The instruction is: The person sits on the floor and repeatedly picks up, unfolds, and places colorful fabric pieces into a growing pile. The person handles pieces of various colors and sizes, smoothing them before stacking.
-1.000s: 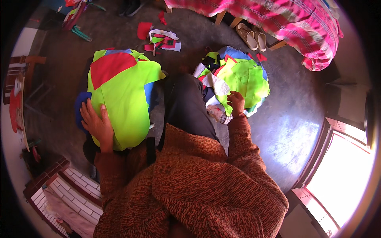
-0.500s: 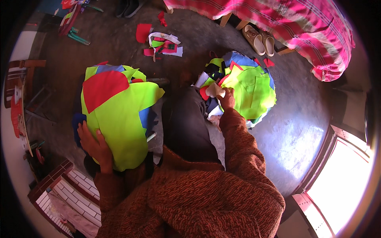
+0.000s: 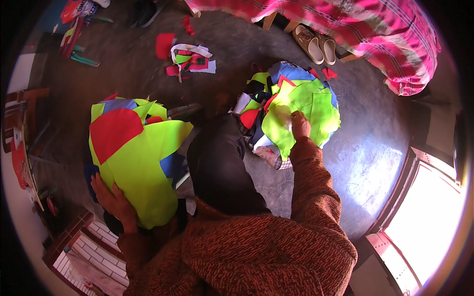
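Lying flat on the left heap of cloth, my left hand [image 3: 114, 201] has its fingers stretched out along the edge of a large lime-green fabric piece [image 3: 140, 170]. A red fabric piece [image 3: 116, 133] lies over that green one, with blue cloth [image 3: 173, 167] showing at its right side. My right hand [image 3: 300, 126] is over the right heap, fingers curled together on a fabric scrap; a blurred pale patch shows at the fingertips. Beneath it spread lime-green fabric pieces [image 3: 319, 108], with blue, red, white and dark scraps around them. My dark-clothed knee [image 3: 222, 163] stands between the heaps.
A small pile of mixed scraps [image 3: 195, 60] lies on the grey floor beyond, beside a red piece [image 3: 164, 45]. Beige clogs [image 3: 314, 47] stand by a bed with a pink plaid cover [image 3: 316, 17]. A bright opening [image 3: 427, 212] is at the right.
My right hand has moved right across its heap, and lime-green cloth now covers more of the heap's left side. My left hand stays on its heap. The view has shifted slightly.
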Tool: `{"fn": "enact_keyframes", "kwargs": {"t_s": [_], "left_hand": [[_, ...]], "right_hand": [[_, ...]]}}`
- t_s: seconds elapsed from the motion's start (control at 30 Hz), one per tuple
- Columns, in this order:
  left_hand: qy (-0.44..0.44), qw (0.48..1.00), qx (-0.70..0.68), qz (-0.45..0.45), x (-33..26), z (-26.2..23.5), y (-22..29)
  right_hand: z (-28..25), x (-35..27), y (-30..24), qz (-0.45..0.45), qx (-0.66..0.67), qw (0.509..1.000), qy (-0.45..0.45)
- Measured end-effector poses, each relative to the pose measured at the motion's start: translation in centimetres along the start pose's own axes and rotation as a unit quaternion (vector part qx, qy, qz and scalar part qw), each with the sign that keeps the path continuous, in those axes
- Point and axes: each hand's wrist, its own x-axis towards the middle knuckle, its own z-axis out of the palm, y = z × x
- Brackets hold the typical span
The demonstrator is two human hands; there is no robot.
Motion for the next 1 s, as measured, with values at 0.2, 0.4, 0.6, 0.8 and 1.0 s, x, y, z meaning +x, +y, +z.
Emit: {"fn": "enact_keyframes", "kwargs": {"t_s": [0.2, 0.4, 0.6, 0.8, 1.0], "left_hand": [[-0.010, 0.999, -0.030, -0.018, 0.3, 0.3, -0.4], [-0.019, 0.997, -0.063, -0.037, 0.1, 0.4, -0.5], [-0.022, 0.996, -0.074, -0.040, 0.2, 0.3, -0.4], [-0.023, 0.996, -0.081, -0.027, 0.2, 0.3, -0.1], [-0.023, 0.996, -0.079, -0.022, 0.2, 0.1, 0.4]], "right_hand": [[-0.7, 2.6, 6.2, 0.194, 0.078, 0.967, 0.145], [-1.2, 1.7, 11.7, 0.346, 0.123, 0.912, 0.183], [-0.3, 2.8, 13.9, 0.354, 0.150, 0.908, 0.169], [0.7, 3.2, 7.6, -0.015, -0.022, 0.959, 0.282], [2.3, -1.6, -2.4, 0.031, 0.216, 0.969, 0.114]]}}
